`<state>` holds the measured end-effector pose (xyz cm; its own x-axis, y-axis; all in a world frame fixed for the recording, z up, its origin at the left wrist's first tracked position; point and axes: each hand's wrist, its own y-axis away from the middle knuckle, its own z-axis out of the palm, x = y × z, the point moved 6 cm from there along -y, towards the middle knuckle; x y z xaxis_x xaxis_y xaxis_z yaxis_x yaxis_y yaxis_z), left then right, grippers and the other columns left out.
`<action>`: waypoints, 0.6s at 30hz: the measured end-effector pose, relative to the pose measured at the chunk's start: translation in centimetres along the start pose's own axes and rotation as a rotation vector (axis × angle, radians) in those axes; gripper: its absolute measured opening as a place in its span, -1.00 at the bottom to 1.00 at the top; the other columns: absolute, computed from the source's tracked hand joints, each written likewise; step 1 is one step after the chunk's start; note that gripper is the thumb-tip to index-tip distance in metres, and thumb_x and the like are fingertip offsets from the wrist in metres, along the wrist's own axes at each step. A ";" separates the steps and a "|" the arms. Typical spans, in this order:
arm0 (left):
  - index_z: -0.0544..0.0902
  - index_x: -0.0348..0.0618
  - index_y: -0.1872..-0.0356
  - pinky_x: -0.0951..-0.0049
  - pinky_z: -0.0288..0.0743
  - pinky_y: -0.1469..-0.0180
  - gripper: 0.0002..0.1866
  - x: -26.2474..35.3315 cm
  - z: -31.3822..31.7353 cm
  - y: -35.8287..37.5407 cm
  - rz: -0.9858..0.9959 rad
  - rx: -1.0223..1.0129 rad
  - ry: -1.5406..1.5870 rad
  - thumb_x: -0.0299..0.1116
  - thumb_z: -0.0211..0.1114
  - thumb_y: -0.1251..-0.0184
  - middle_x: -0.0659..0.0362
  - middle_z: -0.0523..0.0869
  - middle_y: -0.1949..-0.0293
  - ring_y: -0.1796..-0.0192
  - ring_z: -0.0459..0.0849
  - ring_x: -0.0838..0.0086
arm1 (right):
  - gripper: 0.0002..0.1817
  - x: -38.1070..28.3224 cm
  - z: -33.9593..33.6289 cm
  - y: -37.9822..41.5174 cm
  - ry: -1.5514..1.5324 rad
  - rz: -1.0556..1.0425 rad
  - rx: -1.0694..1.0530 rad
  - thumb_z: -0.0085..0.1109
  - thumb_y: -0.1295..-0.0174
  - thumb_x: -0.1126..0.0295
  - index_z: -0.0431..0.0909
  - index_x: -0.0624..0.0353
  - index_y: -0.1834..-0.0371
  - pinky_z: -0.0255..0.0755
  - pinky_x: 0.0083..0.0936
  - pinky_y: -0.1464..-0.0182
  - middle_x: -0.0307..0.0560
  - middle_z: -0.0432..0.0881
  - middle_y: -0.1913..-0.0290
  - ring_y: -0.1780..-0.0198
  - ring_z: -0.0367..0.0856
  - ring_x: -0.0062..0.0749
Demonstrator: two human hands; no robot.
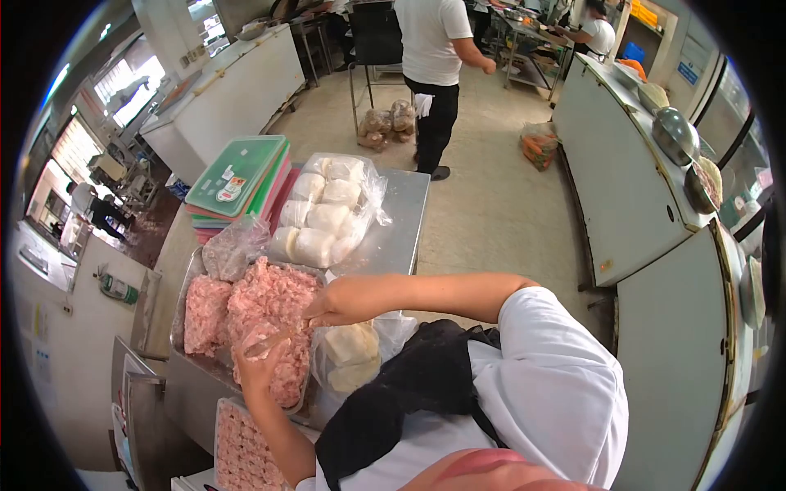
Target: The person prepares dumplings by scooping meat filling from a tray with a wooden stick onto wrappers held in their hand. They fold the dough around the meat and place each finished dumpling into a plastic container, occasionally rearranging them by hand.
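Observation:
My right hand (323, 309) is closed around the handle of a flat spatula (270, 343), whose blade points down toward my left hand. My left hand (255, 367) is cupped around a small portion of minced meat (260, 334), with the blade against it; any wrapper under the meat is hard to make out. Both hands are above a large metal tray (177, 315) heaped with pink minced meat (274, 290). Beside my right forearm lies an opened plastic bag with pale round wrappers (352, 344). Below my left forearm, a tray of shaped dumplings (241, 442) shows rows of meat-filled pieces.
Stacks of white wrappers in a clear bag (323, 204) lie on the metal table (393, 221). Green and pink lidded trays (237, 176) are piled at its far left. A co-worker (434, 49) stands beyond. White freezers (630, 188) with bowls on top line the right.

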<state>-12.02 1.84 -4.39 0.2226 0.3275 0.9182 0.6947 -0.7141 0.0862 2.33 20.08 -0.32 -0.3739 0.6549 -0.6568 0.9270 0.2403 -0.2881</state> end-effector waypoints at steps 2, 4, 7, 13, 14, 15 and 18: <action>0.47 -0.33 -0.10 0.40 0.55 0.01 -0.39 -0.2 -0.5 0.1 0.192 0.045 -0.142 -0.44 0.54 0.01 0.05 0.61 0.05 0.04 0.62 0.40 | -0.69 0.8 0.7 -0.2 0.016 0.012 -0.031 0.02 -0.40 0.22 0.57 0.19 -0.02 0.47 -0.16 0.13 0.14 0.66 0.19 0.17 0.62 0.06; 0.49 -0.32 -0.09 0.36 0.53 -0.04 -0.40 -0.9 -0.7 -0.2 0.265 0.077 -0.185 -0.42 0.55 0.01 0.06 0.61 0.06 0.04 0.62 0.39 | -0.68 1.5 0.9 -0.4 0.051 0.039 -0.050 0.03 -0.39 0.22 0.57 0.17 -0.04 0.47 -0.16 0.12 0.13 0.67 0.18 0.17 0.62 0.06; 0.51 -0.31 -0.07 0.33 0.50 -0.08 -0.42 -2.7 -1.2 -0.6 0.282 0.174 -0.213 -0.39 0.54 0.00 0.07 0.62 0.08 0.05 0.61 0.40 | -0.68 1.9 0.8 -0.5 0.119 0.085 -0.065 0.03 -0.39 0.23 0.57 0.15 -0.07 0.47 -0.15 0.12 0.12 0.67 0.17 0.16 0.62 0.05; 0.59 -0.32 0.21 0.48 0.47 0.13 -0.67 1.0 -0.6 0.6 0.445 0.062 -0.129 -0.40 0.49 -0.05 0.15 0.61 0.28 0.19 0.57 0.52 | -0.68 0.7 0.5 -0.5 0.072 0.079 -0.102 0.01 -0.39 0.21 0.58 0.14 -0.05 0.46 -0.15 0.14 0.09 0.67 0.19 0.17 0.61 0.04; 0.59 -0.32 0.26 0.49 0.46 0.16 -0.70 -0.5 -1.3 0.5 0.483 0.105 -0.191 -0.41 0.48 -0.05 0.16 0.61 0.31 0.22 0.55 0.54 | -0.68 0.2 0.3 -0.5 0.070 0.070 -0.095 0.01 -0.39 0.21 0.58 0.14 -0.04 0.46 -0.15 0.15 0.09 0.67 0.20 0.18 0.61 0.04; 0.58 -0.32 0.29 0.49 0.45 0.19 -0.72 -1.0 -1.5 0.6 0.489 0.124 -0.221 -0.42 0.48 -0.05 0.17 0.60 0.33 0.24 0.54 0.56 | -0.69 -0.1 0.2 -0.5 0.069 0.061 -0.089 0.01 -0.39 0.20 0.58 0.14 -0.02 0.45 -0.15 0.15 0.09 0.67 0.22 0.19 0.61 0.04; 0.58 -0.33 0.31 0.47 0.45 0.23 -0.74 -1.3 -1.8 0.9 0.458 0.134 -0.241 -0.43 0.47 -0.04 0.20 0.59 0.37 0.29 0.52 0.58 | -0.70 -0.1 0.4 -0.5 0.157 -0.004 -0.046 0.02 -0.38 0.20 0.58 0.13 0.00 0.44 -0.14 0.18 0.07 0.66 0.24 0.23 0.61 0.04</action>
<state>-12.91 -0.31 -4.86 0.6633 0.1448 0.7342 0.5671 -0.7373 -0.3670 1.91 19.64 -0.40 -0.3718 0.7571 -0.5372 0.9271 0.2736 -0.2560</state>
